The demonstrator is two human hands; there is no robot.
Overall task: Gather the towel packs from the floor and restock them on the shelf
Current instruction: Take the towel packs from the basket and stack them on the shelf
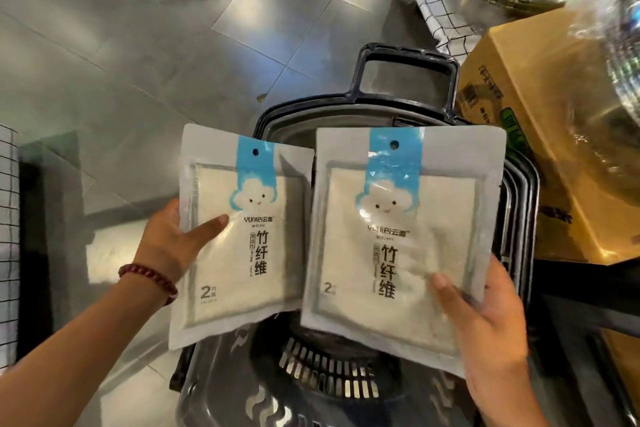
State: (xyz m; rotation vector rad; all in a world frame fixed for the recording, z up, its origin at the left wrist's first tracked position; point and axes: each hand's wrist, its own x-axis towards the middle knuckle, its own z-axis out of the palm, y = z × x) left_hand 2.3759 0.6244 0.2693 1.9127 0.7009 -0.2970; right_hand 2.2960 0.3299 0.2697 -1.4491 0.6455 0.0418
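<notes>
Centre left, the left hand point(169, 241) pinches one towel pack point(242, 246) by its edge, thumb across the front; lower right, the right hand point(491, 326) pinches a second pack point(401, 253) likewise, both in front of the dark basket point(405, 52), where slick film might slip from such shallow grips.

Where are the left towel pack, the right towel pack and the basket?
left towel pack point(244, 246), head view, middle of its front.
right towel pack point(401, 250), head view, middle of its front.
basket point(408, 55), head view, top handle bar.
</notes>
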